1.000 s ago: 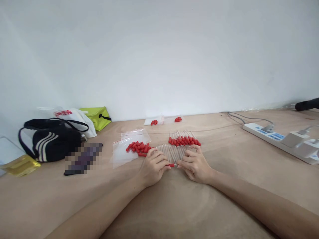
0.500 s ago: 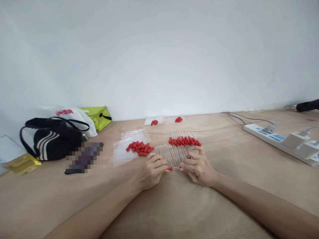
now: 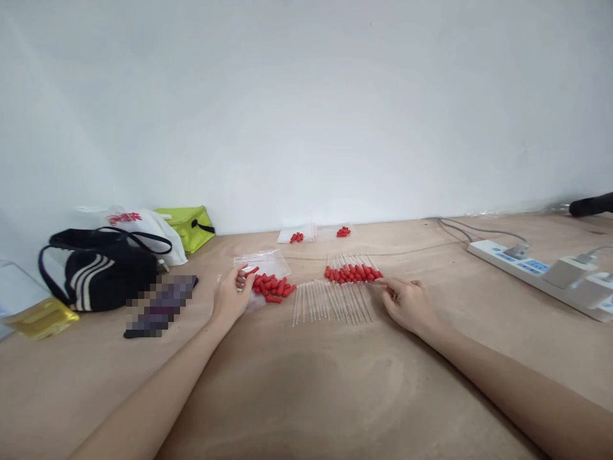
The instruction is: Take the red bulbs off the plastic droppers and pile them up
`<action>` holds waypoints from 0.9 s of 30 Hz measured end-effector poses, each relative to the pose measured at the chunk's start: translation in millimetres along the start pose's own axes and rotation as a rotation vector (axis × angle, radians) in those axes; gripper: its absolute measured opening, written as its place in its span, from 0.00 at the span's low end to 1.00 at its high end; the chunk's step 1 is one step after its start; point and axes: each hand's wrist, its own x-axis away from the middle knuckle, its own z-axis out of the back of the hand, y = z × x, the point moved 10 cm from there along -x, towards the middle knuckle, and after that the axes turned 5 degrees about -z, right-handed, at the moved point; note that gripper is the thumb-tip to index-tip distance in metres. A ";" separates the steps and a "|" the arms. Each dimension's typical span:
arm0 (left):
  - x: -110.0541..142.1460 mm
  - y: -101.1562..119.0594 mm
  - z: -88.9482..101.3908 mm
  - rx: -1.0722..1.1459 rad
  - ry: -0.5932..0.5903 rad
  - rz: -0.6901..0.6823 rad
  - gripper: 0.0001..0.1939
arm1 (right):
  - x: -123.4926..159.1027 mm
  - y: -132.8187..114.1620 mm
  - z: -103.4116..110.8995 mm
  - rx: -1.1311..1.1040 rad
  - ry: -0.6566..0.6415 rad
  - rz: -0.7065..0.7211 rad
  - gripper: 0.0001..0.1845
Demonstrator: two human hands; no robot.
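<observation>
- Here's the left hand, its grip pinched on a single red cap, just above the left edge of the loose pile.
- That pile of red caps sits heaped on the surface, partly over a clear bag.
- Over to the right hand: fingertips close together, right at the near right end of the capped tubes; whether that grip is clamped on a tube, I cannot tell.
- Those capped tubes lie side by side, red ends toward the person, clear stems pointing at the wall.
- Nearer in, between the two hands, a row of bare tubes is spread out flat.
- Behind the pile, a second clear bag; near the wall, two small groups of caps, left and right.
- Far left, a black bag beside a green bag; far right, a white power strip.
</observation>
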 end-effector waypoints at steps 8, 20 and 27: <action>-4.9 5.1 -8.0 -0.103 -0.065 -0.023 0.15 | 0.5 -14.1 -11.1 0.062 -0.057 0.024 0.11; 15.4 120.8 -35.6 -0.077 -0.141 -0.481 0.07 | 4.7 -27.8 -13.9 0.074 -0.058 0.149 0.17; 11.7 168.9 -96.7 -0.043 -0.371 -0.473 0.07 | 6.5 -37.0 -14.3 0.058 -0.123 0.215 0.20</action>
